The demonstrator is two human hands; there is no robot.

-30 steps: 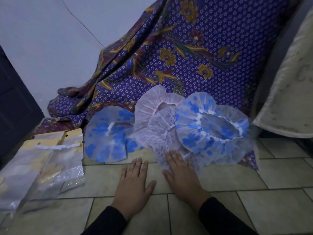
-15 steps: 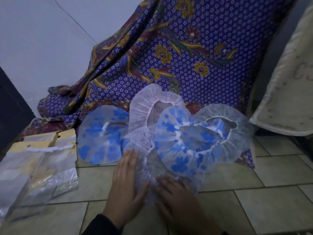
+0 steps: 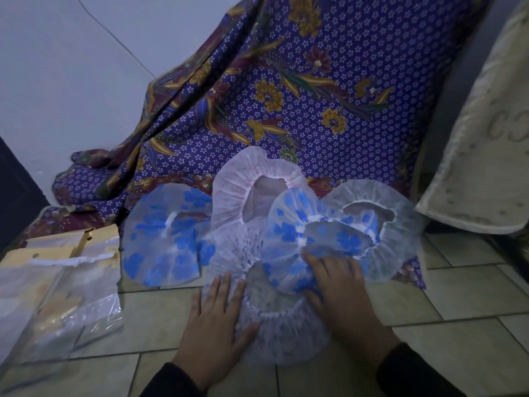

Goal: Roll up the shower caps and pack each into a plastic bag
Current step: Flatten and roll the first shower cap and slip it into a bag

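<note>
Several shower caps lie in a heap on the tiled floor. The nearest one, a pale cap with small dark specks [image 3: 274,336], is spread flat between my hands. My left hand [image 3: 213,322] rests flat on its left edge, fingers apart. My right hand [image 3: 340,293] presses on its right side and on the lower edge of a blue-flowered cap [image 3: 294,233] that overlaps it. Behind are a pinkish-white cap [image 3: 237,193], a whitish cap [image 3: 400,239] at the right and another blue-flowered cap [image 3: 163,236] at the left. Clear plastic bags [image 3: 57,293] with yellowish header cards lie at the far left.
A purple flowered cloth [image 3: 315,96] hangs behind the caps and spills onto the floor. A cream quilted mat [image 3: 483,144] leans at the right. A dark door edge [image 3: 14,190] is at the far left, a white wall behind.
The speckled cap has been pulled towards me out of the heap and spread flat. Both hands have moved apart onto its two sides.
</note>
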